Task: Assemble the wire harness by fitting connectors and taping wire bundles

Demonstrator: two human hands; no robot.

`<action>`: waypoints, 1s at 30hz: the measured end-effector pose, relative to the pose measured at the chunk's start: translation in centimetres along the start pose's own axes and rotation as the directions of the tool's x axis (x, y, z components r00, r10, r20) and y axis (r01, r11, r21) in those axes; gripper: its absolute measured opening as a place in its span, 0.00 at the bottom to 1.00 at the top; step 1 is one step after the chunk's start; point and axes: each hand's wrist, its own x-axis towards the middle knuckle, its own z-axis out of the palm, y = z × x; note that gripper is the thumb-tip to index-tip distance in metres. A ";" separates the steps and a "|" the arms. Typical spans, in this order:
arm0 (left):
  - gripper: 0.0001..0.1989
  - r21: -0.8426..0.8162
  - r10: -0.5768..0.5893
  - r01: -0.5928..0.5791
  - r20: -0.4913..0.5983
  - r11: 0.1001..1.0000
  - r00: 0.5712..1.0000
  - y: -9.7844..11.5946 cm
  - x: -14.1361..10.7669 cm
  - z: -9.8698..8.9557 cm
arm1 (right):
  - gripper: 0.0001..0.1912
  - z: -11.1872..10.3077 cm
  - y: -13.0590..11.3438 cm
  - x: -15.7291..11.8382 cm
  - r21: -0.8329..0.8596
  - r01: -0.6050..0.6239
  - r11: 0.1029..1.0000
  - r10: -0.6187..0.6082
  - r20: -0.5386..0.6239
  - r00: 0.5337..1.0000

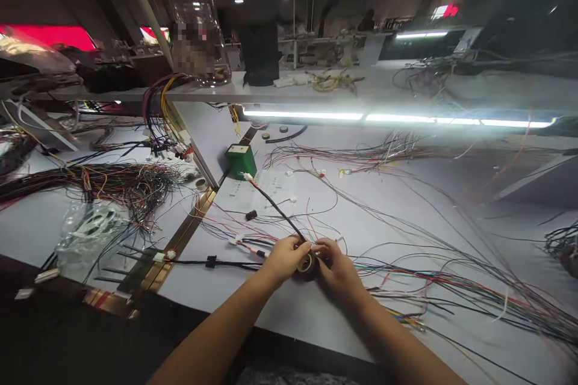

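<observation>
My left hand (284, 258) and my right hand (335, 264) are close together near the table's front edge. Between them is a roll of black tape (306, 263), held at the fingers of both hands. A black-wrapped cable (280, 210) runs from the left fingertips up to a white connector (247, 177) beside a green box (241, 161). Both hands have their fingers closed; the exact spot where tape and wires meet is hidden by the fingers. Loose thin wires pass behind and beneath the hands.
Long wires (433, 280) spread over the right side of the white table (280, 319). A dense wire bundle (135, 183) and a clear plastic bag (93, 231) lie left. A lit tube (311, 115) runs under the shelf (253, 95), which holds a clear jar (198, 36).
</observation>
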 end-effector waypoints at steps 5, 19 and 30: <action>0.18 -0.019 0.053 -0.053 -0.027 0.998 0.998 -0.1 0.0 0.1 | 0.22 -0.5 -0.8 0.0 -0.170 0.143 0.975 -0.134 0.067 0.989; 0.11 0.499 0.463 -0.536 0.274 0.681 0.843 1.8 -0.2 -0.9 | 0.14 -4.2 0.5 7.5 -0.474 0.315 0.822 -0.202 0.275 0.940; 0.11 0.466 0.457 -0.640 0.452 0.612 0.766 3.1 2.0 -1.6 | 0.06 -2.7 0.6 7.5 -0.401 0.416 0.816 -0.303 0.317 0.899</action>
